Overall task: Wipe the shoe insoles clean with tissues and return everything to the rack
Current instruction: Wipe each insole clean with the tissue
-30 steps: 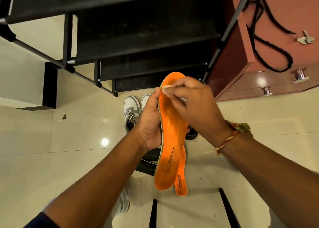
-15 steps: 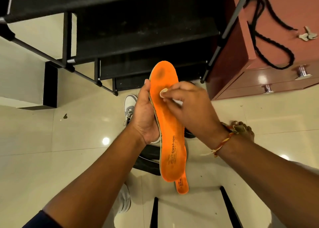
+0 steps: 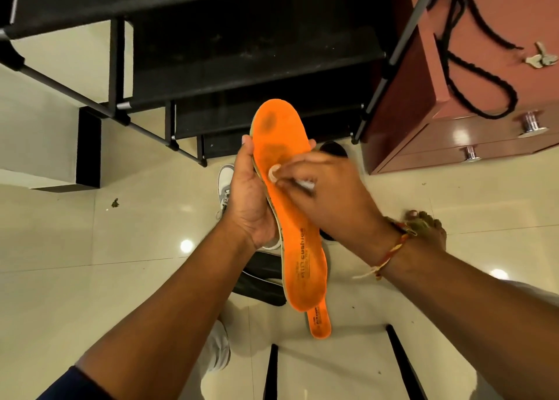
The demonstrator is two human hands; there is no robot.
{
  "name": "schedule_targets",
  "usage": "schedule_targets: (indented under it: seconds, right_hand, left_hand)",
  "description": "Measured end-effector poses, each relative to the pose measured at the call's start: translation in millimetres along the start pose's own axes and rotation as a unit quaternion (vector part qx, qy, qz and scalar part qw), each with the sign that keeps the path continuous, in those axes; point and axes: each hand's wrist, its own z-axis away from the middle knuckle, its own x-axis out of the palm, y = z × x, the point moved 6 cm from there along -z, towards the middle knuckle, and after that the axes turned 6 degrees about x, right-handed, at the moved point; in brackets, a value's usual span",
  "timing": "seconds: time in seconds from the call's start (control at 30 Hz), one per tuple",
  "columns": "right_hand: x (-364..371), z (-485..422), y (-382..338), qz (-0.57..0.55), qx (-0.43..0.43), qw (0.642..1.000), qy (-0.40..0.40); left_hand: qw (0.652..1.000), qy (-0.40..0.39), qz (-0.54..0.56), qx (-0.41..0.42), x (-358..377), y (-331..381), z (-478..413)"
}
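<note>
Black shoe rack point(image 3: 211, 51) stood top left on tiled floor point(image 3: 60, 263). White sneaker point(image 3: 225, 178) lay on floor, partly hidden behind left grip point(image 3: 252, 200). Left grip clasped orange insole point(image 3: 290, 218) round its forepart, fingertips showing past far edge. Insole was held in air before rack, toe end up, dark smudges near toe. Second orange insole point(image 3: 319, 324) poked out below its heel. Right grip point(image 3: 329, 196) pinched small white tissue point(image 3: 305, 184), pressed on insole's middle. Red-brown drawer cabinet point(image 3: 453, 148) stood right, black cord point(image 3: 472, 75) and keys point(image 3: 541, 59) on top
</note>
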Motion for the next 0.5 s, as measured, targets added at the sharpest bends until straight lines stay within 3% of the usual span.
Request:
schedule_targets:
  seconds: [0.17,0.37,0.5]
  right_hand:
    - [11,4,-12,-0.009,-0.034,0.998,-0.053]
    - [-26,-15,25,0.058,0.017,0.995,0.084]
    - [-17,-8,14,0.026,0.002,0.998,0.052]
  left_hand:
    - [1.0,0.011,0.013,0.014,-7,2,-2]
    - [1.0,0.004,-0.014,0.019,1,1,0]
    - [0.999,0.012,-0.012,0.042,1,7,-1]
